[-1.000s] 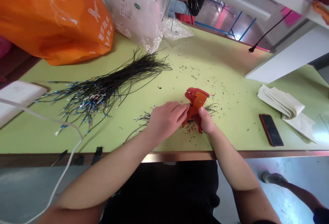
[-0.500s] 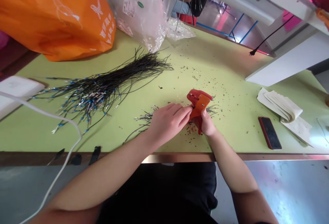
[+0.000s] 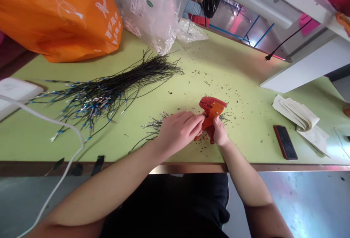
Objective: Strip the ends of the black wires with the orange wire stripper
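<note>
A red and orange hand tool (image 3: 213,109) stands over the table near its front edge, its jaws up and to the left. My right hand (image 3: 220,133) is wrapped round its handles. Against the left side of the tool's head, my left hand (image 3: 180,128) has its fingers pinched together; what they hold is too small to make out. Under and beside my left hand lie short dark wires with metal ends (image 3: 154,123), partly hidden. A large bundle of black wires with blue and silver ends (image 3: 115,85) lies to the left.
An orange bag (image 3: 82,19) and a clear plastic bag (image 3: 149,10) sit at the back left. Dark scraps dot the green table (image 3: 240,136). At right are a phone (image 3: 285,142) and folded paper (image 3: 296,113). A white cable (image 3: 64,125) crosses the left. Someone sits beyond the table.
The tool's handles now show spread apart below its head, where they were closer together before. Both hands remain in nearly the same place. The view has shifted slightly.
</note>
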Demonstrator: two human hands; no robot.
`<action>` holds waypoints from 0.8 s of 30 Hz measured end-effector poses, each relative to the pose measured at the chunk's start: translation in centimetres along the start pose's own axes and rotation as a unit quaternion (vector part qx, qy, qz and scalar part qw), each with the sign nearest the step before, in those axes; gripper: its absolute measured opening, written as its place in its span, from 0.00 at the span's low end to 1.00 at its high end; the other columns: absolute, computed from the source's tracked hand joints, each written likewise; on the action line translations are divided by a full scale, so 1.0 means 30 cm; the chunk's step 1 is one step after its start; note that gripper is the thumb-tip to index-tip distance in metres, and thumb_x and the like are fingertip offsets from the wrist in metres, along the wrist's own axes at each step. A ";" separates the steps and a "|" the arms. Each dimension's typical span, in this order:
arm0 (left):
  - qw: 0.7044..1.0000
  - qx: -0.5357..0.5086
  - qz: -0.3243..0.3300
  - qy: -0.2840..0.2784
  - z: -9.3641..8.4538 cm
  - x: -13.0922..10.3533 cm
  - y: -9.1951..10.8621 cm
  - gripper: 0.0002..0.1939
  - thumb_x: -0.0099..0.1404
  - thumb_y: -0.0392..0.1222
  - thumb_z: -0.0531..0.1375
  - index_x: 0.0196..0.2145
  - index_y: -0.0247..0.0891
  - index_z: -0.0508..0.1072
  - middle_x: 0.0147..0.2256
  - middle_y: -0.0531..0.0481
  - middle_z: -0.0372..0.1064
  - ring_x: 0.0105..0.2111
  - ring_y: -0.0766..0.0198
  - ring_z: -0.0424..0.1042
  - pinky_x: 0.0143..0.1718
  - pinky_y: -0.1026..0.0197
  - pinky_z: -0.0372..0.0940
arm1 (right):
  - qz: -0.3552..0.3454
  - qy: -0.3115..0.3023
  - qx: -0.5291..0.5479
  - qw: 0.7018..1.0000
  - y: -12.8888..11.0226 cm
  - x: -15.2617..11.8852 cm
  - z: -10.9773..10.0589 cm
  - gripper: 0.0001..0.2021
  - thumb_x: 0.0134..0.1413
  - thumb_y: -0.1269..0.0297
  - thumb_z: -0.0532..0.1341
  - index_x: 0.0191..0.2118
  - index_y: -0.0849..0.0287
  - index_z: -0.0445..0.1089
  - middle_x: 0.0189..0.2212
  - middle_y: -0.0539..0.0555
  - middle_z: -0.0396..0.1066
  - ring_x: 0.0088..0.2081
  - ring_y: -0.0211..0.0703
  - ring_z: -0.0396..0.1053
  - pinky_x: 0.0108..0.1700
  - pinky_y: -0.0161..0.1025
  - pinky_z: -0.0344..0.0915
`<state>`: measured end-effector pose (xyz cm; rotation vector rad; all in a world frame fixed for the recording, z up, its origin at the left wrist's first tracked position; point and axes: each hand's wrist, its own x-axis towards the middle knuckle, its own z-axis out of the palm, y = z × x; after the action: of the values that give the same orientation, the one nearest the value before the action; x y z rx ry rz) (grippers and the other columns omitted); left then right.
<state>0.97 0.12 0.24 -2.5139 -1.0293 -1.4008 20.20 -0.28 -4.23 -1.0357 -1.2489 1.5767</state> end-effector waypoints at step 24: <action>1.000 -0.013 0.000 0.012 0.004 -0.005 0.001 0.06 0.73 0.32 0.58 0.42 0.39 0.73 0.27 0.54 0.74 0.25 0.67 0.72 0.26 0.63 0.64 | -0.032 -0.029 0.019 0.999 -0.007 -0.014 0.017 0.30 0.62 0.29 0.52 0.32 0.53 0.69 0.20 0.52 0.70 0.23 0.47 0.72 0.27 0.45 0.74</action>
<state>1.02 0.06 0.06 -2.5093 -1.0143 -1.4509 19.86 -0.79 -3.91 -0.9239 -1.2739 1.5854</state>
